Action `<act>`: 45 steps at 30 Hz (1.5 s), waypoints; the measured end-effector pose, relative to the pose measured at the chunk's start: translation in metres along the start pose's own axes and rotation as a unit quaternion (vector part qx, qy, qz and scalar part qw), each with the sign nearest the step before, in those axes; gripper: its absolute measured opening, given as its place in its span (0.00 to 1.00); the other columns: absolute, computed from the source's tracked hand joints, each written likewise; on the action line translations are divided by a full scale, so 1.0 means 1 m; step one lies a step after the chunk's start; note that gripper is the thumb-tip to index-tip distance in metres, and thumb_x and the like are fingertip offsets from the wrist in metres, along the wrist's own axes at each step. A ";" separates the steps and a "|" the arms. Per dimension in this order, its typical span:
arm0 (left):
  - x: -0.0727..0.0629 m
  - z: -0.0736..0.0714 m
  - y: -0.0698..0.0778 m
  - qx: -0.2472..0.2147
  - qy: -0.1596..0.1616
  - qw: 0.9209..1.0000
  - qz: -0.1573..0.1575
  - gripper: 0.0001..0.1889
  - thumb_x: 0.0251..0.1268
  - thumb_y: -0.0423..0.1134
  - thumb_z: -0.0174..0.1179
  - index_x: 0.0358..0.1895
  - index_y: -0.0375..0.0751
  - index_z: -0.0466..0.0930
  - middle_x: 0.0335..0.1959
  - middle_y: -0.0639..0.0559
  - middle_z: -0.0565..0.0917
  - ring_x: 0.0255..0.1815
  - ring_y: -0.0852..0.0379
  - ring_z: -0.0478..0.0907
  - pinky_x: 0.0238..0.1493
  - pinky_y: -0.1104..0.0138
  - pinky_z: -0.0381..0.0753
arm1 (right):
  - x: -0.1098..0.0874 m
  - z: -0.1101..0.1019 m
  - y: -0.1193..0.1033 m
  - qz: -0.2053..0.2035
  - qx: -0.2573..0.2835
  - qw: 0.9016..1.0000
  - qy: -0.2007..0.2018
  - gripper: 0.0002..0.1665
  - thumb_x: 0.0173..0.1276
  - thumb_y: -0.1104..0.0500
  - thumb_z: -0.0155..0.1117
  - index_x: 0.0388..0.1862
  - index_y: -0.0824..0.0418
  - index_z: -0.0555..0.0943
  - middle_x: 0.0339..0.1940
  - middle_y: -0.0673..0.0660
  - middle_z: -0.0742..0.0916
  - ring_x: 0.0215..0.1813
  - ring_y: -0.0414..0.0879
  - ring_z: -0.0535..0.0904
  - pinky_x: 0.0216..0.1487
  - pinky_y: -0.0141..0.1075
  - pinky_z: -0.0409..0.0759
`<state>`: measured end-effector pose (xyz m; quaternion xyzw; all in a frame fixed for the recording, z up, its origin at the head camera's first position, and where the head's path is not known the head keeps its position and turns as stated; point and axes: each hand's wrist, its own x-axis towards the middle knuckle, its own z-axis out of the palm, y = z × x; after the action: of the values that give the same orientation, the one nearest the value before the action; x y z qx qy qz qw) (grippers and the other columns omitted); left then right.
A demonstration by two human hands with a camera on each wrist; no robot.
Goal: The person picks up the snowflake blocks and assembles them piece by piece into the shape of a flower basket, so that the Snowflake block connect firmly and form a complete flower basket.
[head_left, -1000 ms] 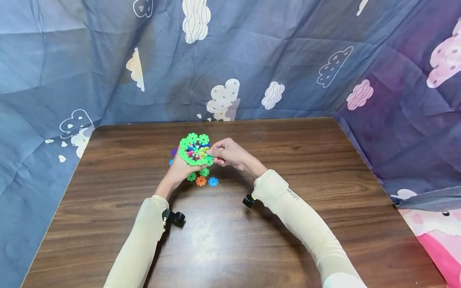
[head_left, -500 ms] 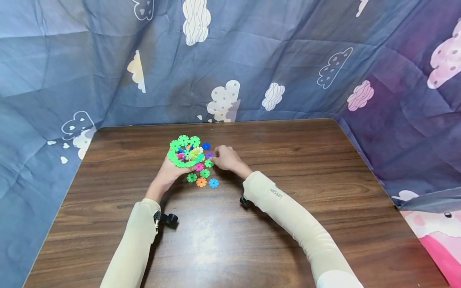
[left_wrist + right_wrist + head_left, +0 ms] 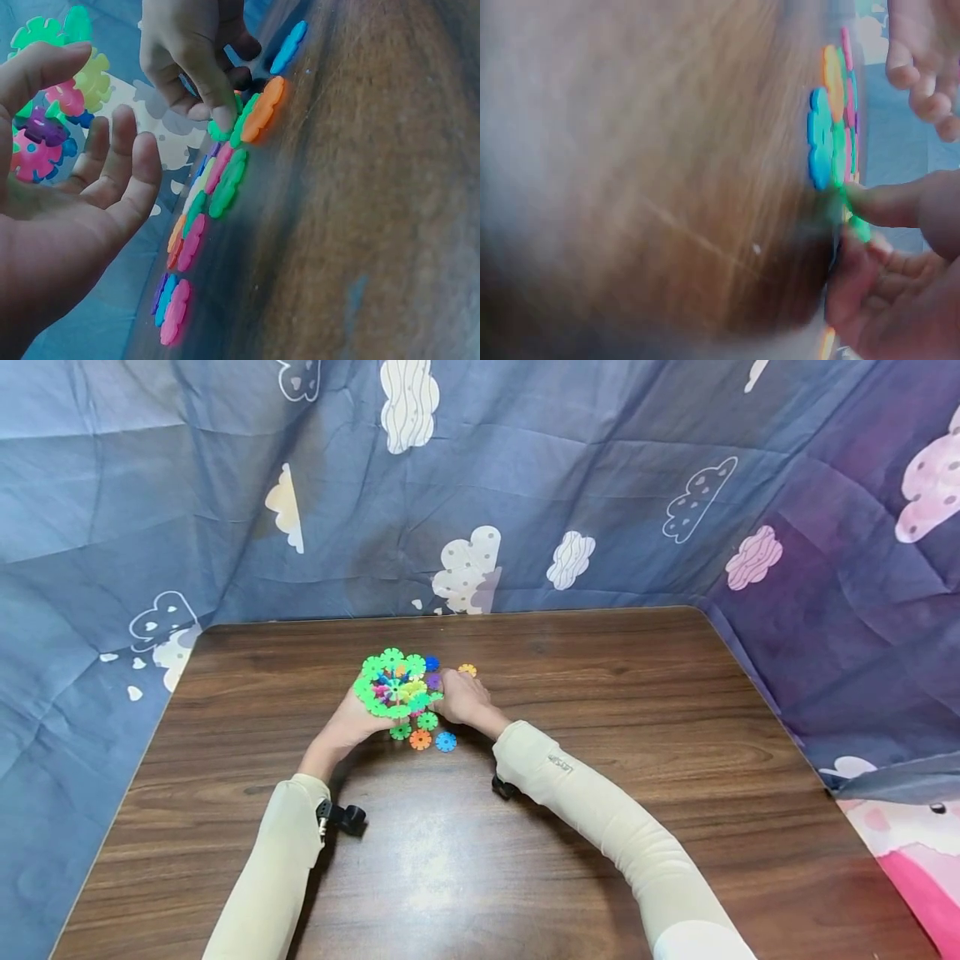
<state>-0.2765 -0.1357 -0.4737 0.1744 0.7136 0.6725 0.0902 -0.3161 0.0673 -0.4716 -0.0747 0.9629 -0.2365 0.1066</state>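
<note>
My left hand [image 3: 357, 713] holds up a ball-like model of interlocked snowflake discs [image 3: 366, 692], with green discs round its rim and pink, yellow and blue ones inside. In the left wrist view the model [image 3: 46, 154] shows beyond the thumb, partly hidden by the hand. To its right, my right hand [image 3: 462, 697] is down at the loose discs. Its thumb and fingertips pinch a green snowflake disc [image 3: 860, 228], seen in the right wrist view close to the tabletop.
Loose discs lie flat under and beside the model: an orange disc [image 3: 420, 740], a light blue disc [image 3: 446, 742], a dark blue disc [image 3: 432, 663] and several others. A yellow-orange disc [image 3: 468, 669] lies beyond the right hand. The wooden table [image 3: 600, 735] meets a cloud-patterned curtain [image 3: 600, 468].
My right hand has left the model and come down to the loose discs, where it takes a green one. My left hand shifted left with the model, then slightly back right.
</note>
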 end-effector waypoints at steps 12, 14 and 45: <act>0.002 0.005 0.001 0.008 -0.023 1.000 0.009 0.48 0.49 0.18 0.67 0.75 0.39 0.54 0.67 0.35 0.70 0.59 0.64 0.73 0.64 0.75 0.72 | -0.017 -0.056 0.022 0.001 0.421 0.891 -0.171 0.08 0.78 0.62 0.52 0.42 0.65 0.77 0.15 0.52 0.77 0.17 0.39 0.68 0.20 0.29 0.67; 0.003 0.006 0.001 0.009 -0.029 0.999 0.011 0.48 0.49 0.18 0.66 0.76 0.39 0.54 0.68 0.35 0.70 0.60 0.65 0.73 0.65 0.75 0.71 | -0.021 -0.064 0.021 -0.011 0.414 0.891 -0.185 0.10 0.78 0.63 0.51 0.46 0.67 0.79 0.15 0.52 0.76 0.17 0.39 0.66 0.22 0.30 0.66; 0.007 0.018 0.003 0.006 -0.057 0.998 0.020 0.40 0.49 0.17 0.65 0.69 0.30 0.59 0.62 0.28 0.73 0.53 0.65 0.75 0.59 0.75 0.75 | -0.036 -0.055 0.002 -0.045 0.384 0.911 -0.143 0.14 0.75 0.66 0.55 0.26 0.67 0.74 0.12 0.53 0.76 0.15 0.40 0.62 0.18 0.30 0.56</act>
<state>-0.2757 -0.1162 -0.4714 0.2279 0.7076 0.6587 0.1162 -0.2952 0.1006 -0.4189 -0.1040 0.7675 -0.5797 0.2531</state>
